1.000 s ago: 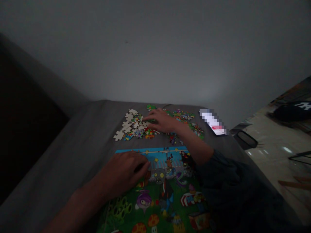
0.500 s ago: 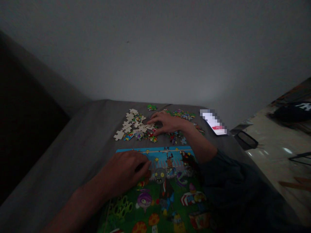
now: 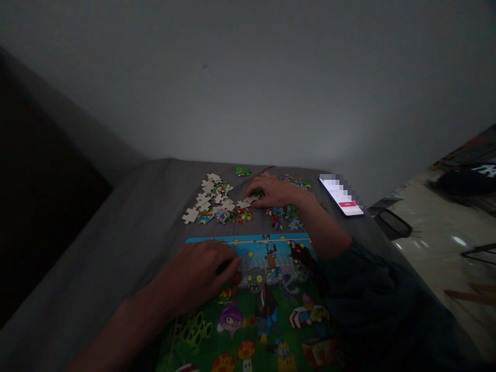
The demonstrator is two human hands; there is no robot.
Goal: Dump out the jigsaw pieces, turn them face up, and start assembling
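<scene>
My left hand (image 3: 209, 266) rests over the left upper part of a colourful cartoon picture board (image 3: 267, 315). Its fingers curl down and the thumb tip meets them; whatever lies in that pinch is hidden. Farther out, my right hand (image 3: 273, 190) is among loose jigsaw pieces. Thumb and fingers close on a pale-backed puzzle piece (image 3: 248, 201) at the right side of the heap. Many pieces in that heap (image 3: 207, 197) lie with their plain backs up. Other pieces (image 3: 277, 219) show printed colours below the right hand.
A green piece (image 3: 243, 171) lies apart at the back. More coloured pieces (image 3: 296, 181) are behind my right wrist. A lit phone (image 3: 343, 196) lies at the right edge of the grey cloth surface (image 3: 151, 206). The wall (image 3: 248, 103) stands behind; tiled floor (image 3: 430, 222) shows at right.
My right hand has moved a little to the right, and its fingers have drawn together on a pale piece. Red and green pieces beneath now show more. The left hand stays put.
</scene>
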